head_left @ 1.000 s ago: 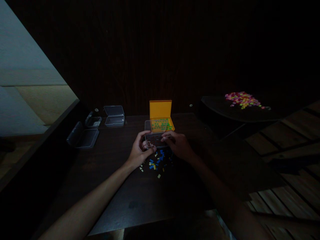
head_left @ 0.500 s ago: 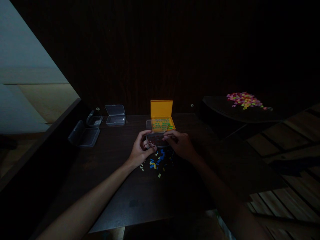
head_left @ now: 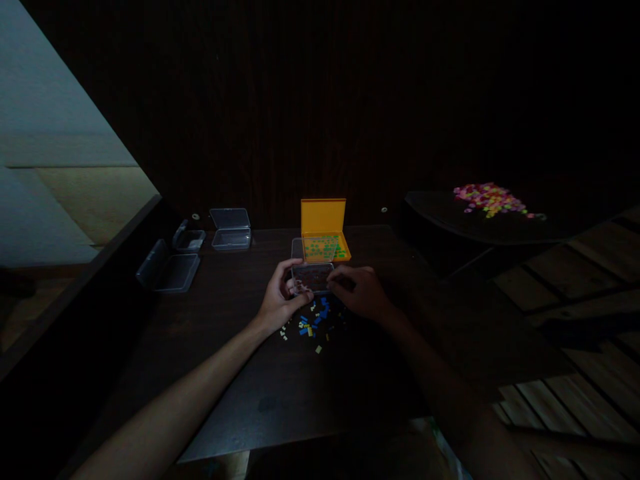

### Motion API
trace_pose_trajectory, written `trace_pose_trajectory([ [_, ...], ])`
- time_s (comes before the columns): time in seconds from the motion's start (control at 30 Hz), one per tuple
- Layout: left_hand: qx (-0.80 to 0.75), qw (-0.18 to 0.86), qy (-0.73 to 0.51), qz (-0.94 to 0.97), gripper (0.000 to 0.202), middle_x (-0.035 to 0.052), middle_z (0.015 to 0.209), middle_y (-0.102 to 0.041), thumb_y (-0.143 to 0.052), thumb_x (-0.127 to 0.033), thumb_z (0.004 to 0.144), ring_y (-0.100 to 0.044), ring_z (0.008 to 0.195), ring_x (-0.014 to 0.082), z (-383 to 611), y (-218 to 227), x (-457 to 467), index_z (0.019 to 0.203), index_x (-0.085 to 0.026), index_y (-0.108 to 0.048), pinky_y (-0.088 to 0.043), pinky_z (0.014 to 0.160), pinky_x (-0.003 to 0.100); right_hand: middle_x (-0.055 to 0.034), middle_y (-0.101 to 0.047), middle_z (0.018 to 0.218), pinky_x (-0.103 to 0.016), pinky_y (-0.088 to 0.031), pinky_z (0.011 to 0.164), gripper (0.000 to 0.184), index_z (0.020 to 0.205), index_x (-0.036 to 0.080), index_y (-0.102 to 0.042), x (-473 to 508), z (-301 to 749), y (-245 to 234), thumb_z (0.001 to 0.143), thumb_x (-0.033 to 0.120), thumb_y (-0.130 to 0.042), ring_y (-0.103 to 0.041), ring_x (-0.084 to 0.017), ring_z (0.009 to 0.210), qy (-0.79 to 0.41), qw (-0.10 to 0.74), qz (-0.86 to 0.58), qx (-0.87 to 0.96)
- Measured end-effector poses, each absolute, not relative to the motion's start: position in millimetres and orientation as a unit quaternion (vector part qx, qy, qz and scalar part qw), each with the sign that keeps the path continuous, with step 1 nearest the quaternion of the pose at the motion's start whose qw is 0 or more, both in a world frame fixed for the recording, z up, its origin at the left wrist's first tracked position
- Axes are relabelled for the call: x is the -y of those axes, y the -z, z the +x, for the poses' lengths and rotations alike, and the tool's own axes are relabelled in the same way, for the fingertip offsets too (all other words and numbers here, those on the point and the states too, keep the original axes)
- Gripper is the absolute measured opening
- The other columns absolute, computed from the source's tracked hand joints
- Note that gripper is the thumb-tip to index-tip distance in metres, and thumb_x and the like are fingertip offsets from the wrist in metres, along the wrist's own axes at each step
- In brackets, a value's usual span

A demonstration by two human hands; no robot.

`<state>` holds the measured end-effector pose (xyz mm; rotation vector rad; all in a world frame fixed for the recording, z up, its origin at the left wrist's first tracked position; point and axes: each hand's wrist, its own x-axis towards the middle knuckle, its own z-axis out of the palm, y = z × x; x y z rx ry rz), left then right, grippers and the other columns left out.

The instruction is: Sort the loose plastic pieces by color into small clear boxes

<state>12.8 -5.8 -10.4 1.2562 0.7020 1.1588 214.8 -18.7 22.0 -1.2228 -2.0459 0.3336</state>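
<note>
My left hand (head_left: 280, 297) grips the left side of a clear plastic box (head_left: 314, 267), fingers behind and thumb at the front edge. The box's lid stands open at the back, and a few small pale pieces (head_left: 301, 285) lie inside on the left. At the box's right edge is my right hand (head_left: 360, 290), fingertips pinched together; whether they hold a piece I cannot make out. Blue and yellow toy bricks (head_left: 320, 317) lie scattered on the table just in front of the box. Behind it sits an open yellow case (head_left: 323, 217) with green pieces (head_left: 327, 248) in it.
Several open clear boxes (head_left: 231, 239) stand at the table's (head_left: 235, 393) back left. A dark raised side panel (head_left: 75, 287) borders the left. On a dark rounded surface (head_left: 435, 213) at the right lies a pile of pink, red and yellow pieces (head_left: 490, 200).
My right hand has shifted slightly right and down, from over the clear box to its right edge. My left hand keeps its hold on the box.
</note>
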Motion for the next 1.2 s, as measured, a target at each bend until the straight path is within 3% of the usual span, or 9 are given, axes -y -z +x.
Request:
trace_pose_trajectory([
  [0.23,-0.311,0.598,-0.496,0.547,0.063,0.0073,0.13,-0.052,-0.08,-0.024,0.065,-0.064,0.083,0.0129,13,7,7,0.118,-0.024,-0.047,-0.054,0.074,0.026,0.0008,-0.071,0.073,-0.023,-0.044,0.066,0.008,0.08,0.019,-0.067,18,214,-21,0.082,0.021,-0.06,-0.062,-0.012,0.059,-0.125,0.374,-0.471,0.789],
  [0.37,-0.311,0.605,-0.493,0.543,0.062,0.0075,0.13,-0.052,-0.08,-0.024,0.065,-0.064,0.088,0.014,14,5,8,0.117,-0.024,-0.047,-0.053,0.074,0.025,0.0003,-0.072,0.075,-0.024,-0.045,0.068,0.007,0.08,0.019,-0.067,18,214,-24,0.081,0.022,-0.061,-0.064,-0.013,0.062,-0.133,0.383,-0.473,0.782],
  [0.53,-0.308,0.611,-0.492,0.538,0.062,0.007,0.13,-0.052,-0.08,-0.024,0.064,-0.064,0.089,0.0152,14,5,8,0.117,-0.024,-0.047,-0.053,0.075,0.026,-0.0003,-0.071,0.068,-0.025,-0.045,0.057,0.008,0.078,0.02,-0.067,19,215,-31,0.081,0.025,-0.062,-0.06,-0.013,0.054,-0.178,0.405,-0.494,0.748],
  [0.87,-0.312,0.615,-0.492,0.531,0.063,0.0073,0.128,-0.053,-0.08,-0.023,0.062,-0.064,0.085,0.0143,14,6,8,0.117,-0.024,-0.048,-0.053,0.074,0.027,-0.0041,-0.073,0.076,-0.029,-0.051,0.063,0.014,0.085,0.02,-0.066,14,220,-25,0.08,0.032,-0.066,-0.067,-0.017,0.064,-0.286,0.463,-0.488,0.683],
  [1.07,-0.308,0.616,-0.492,0.532,0.064,0.0081,0.13,-0.051,-0.08,-0.022,0.062,-0.064,0.088,0.016,14,6,8,0.117,-0.024,-0.048,-0.053,0.076,0.029,-0.0017,-0.068,0.074,-0.026,-0.044,0.056,0.016,0.085,0.019,-0.069,9,224,-22,0.081,0.034,-0.066,-0.056,-0.012,0.056,-0.265,0.463,-0.494,0.687],
  [1.2,-0.307,0.622,-0.49,0.527,0.063,0.007,0.13,-0.051,-0.081,-0.022,0.062,-0.063,0.087,0.0145,14,5,8,0.116,-0.024,-0.047,-0.053,0.074,0.026,-0.0027,-0.063,0.078,-0.025,-0.043,0.057,0.015,0.082,0.019,-0.071,8,224,-27,0.081,0.032,-0.065,-0.054,-0.013,0.062,-0.245,0.451,-0.478,0.713],
])
